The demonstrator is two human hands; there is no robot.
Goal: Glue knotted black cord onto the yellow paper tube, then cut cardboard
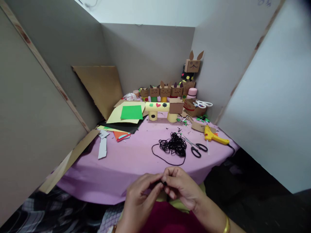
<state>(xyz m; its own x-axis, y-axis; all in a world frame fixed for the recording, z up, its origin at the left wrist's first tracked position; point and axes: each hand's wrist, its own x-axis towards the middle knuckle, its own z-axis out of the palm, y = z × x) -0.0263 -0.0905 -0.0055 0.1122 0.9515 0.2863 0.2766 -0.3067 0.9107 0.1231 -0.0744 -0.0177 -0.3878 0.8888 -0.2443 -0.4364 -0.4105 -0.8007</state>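
Both of your hands are low in the middle of the view, just off the near edge of the table [116, 168], with their fingertips meeting. Your left hand [142, 195] has thumb and forefinger pressed together on a small black piece [162, 183], and your right hand [182, 187] pinches the same piece from the other side with its other fingers curled under. The piece is so small and so covered by your fingertips that you can't tell its shape. A gold bracelet [226, 225] sits on your right wrist.

Straight ahead on the pink cloth lies the tangle of black cord [173, 145], with one loose loop trailing toward you; it's apart from your hands. Just right of it lie the black-handled scissors [197, 149], blades pointing back and left, and beyond them the yellow glue gun [213, 136] near the right edge.

Further back stands a yellow tube figure [160, 108] on two short legs, with a brown box for a head. Left of it, a green sheet [131, 112] lies on yellow paper. Behind it, a row of small cardboard rabbits [161, 91] lines the back wall. A big cardboard sheet [99, 85] leans in the left corner.
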